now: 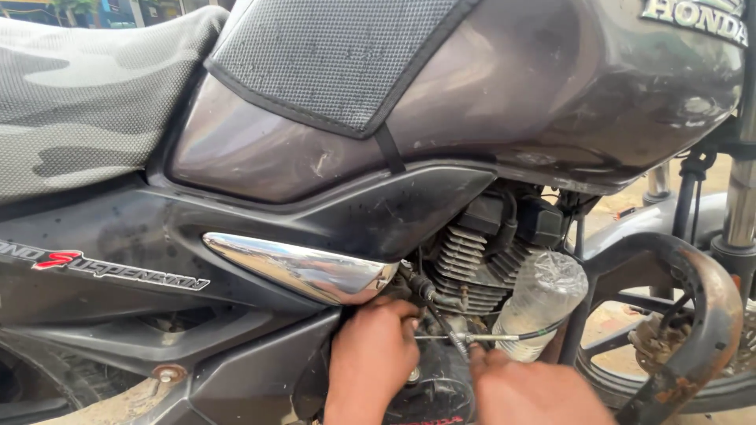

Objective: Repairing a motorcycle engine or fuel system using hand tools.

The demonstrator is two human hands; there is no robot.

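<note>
While my left hand [370,354] curls closed by the chrome side trim [303,267], my right hand [535,389] pinches the thin cable [492,338] beside a clear plastic bottle [543,299]

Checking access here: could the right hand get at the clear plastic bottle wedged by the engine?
Probably yes. The right hand sits just below the plastic bottle, with only the thin cable crossing between them.
</note>
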